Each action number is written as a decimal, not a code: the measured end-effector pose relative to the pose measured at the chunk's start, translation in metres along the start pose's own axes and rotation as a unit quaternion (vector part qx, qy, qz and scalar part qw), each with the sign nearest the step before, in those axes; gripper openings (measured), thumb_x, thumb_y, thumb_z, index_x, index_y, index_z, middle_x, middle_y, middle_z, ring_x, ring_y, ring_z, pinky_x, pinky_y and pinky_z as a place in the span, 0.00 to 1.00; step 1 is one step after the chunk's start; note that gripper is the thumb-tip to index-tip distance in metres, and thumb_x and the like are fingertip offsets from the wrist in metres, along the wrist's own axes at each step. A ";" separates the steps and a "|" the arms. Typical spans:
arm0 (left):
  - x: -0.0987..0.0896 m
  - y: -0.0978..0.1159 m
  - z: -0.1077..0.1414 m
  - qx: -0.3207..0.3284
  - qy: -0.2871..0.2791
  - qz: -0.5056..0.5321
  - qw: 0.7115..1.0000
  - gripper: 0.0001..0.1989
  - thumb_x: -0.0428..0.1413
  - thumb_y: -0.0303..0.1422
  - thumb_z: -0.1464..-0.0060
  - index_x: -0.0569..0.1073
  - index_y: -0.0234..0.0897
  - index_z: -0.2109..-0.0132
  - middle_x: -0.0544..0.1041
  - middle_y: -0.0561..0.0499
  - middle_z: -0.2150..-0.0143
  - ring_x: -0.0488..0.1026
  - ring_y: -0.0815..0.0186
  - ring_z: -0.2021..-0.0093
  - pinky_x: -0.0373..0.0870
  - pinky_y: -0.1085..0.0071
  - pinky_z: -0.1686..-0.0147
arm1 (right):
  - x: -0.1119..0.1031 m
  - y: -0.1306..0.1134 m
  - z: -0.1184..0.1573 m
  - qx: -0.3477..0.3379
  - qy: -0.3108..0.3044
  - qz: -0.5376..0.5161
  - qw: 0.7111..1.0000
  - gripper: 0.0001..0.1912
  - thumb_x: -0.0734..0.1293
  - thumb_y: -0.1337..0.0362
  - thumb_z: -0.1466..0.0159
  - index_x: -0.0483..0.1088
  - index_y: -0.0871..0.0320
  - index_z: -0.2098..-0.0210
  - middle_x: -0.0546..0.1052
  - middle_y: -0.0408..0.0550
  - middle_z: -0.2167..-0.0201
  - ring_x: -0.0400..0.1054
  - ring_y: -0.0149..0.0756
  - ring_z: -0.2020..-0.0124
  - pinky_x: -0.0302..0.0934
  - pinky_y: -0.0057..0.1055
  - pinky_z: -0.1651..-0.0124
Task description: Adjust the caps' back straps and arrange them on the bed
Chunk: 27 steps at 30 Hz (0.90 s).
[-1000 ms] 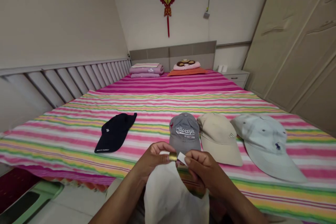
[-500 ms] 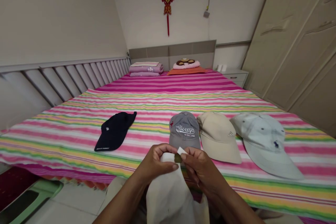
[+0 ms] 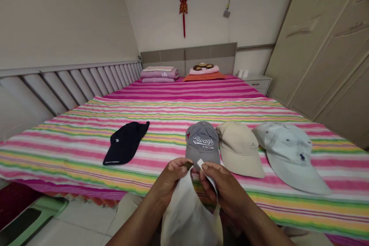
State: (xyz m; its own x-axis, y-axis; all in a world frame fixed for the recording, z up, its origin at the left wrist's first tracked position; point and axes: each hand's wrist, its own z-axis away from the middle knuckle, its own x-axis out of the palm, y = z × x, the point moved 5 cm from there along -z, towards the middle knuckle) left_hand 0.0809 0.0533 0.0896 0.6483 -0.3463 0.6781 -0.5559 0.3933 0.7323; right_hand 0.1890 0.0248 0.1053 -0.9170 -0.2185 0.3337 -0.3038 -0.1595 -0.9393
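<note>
A white cap (image 3: 188, 211) hangs between my hands at the bed's near edge, its back strap opening facing up. My left hand (image 3: 170, 180) pinches the strap end with a small brass-coloured buckle (image 3: 188, 165). In my right hand (image 3: 223, 184) is the loose white strap (image 3: 212, 182), pinched between thumb and fingers, its tip standing up apart from the buckle. Just beyond my hands lies a grey cap (image 3: 201, 142) with white lettering. Beside it are a beige cap (image 3: 240, 152) and a pale blue cap (image 3: 288, 153). A navy cap (image 3: 125, 144) rests farther left.
The caps lie on a striped bedspread (image 3: 161, 111). Folded purple bedding (image 3: 160, 74) and a pink folded item (image 3: 204, 70) sit by the headboard (image 3: 161, 57). Left are a rail (image 3: 86, 84) and a green stool (image 3: 43, 215); right, a wardrobe (image 3: 325, 57) and a nightstand (image 3: 258, 83).
The strap tip has come away from the buckle; a gap now shows between them. My left hand has the buckle tilted, and more of the strap is visible by my right hand.
</note>
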 end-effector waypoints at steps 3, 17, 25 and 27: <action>-0.002 -0.003 -0.001 -0.006 0.006 0.010 1.000 0.14 0.65 0.31 0.67 0.74 0.32 0.68 0.76 0.50 0.76 0.71 0.71 0.77 0.66 0.77 0.74 | 0.002 0.006 -0.001 0.011 -0.029 0.015 0.999 0.16 0.59 0.57 0.41 0.62 0.60 0.81 0.59 0.35 0.91 0.47 0.21 0.90 0.40 0.23 0.85; -0.005 -0.002 0.000 -0.014 0.008 -0.036 0.999 0.15 0.66 0.29 0.69 0.75 0.31 0.68 0.77 0.48 0.75 0.73 0.66 0.76 0.68 0.72 0.73 | 0.005 0.011 -0.002 0.048 -0.045 0.005 0.998 0.14 0.59 0.60 0.43 0.62 0.60 0.83 0.59 0.35 0.94 0.46 0.21 0.92 0.38 0.22 0.87; -0.003 0.008 0.001 0.018 -0.007 -0.115 0.993 0.14 0.65 0.27 0.69 0.77 0.31 0.69 0.74 0.50 0.72 0.70 0.70 0.73 0.65 0.75 0.72 | 0.004 0.005 0.000 0.045 -0.073 0.022 0.996 0.15 0.61 0.58 0.45 0.63 0.61 0.83 0.60 0.36 0.93 0.48 0.21 0.92 0.38 0.21 0.89; -0.001 0.010 0.002 0.030 -0.011 -0.123 0.992 0.14 0.65 0.26 0.69 0.77 0.31 0.68 0.73 0.51 0.71 0.69 0.71 0.73 0.64 0.76 0.72 | 0.004 0.005 0.001 0.046 -0.086 0.030 0.995 0.15 0.62 0.57 0.45 0.64 0.61 0.82 0.61 0.37 0.92 0.49 0.21 0.92 0.39 0.20 0.89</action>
State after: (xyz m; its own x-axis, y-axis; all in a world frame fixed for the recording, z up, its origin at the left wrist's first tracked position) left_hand 0.0740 0.0561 0.0966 0.7572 -0.4444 0.4787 -0.4127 0.2426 0.8780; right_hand 0.1845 0.0227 0.1021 -0.8731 -0.3898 0.2930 -0.2172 -0.2272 -0.9493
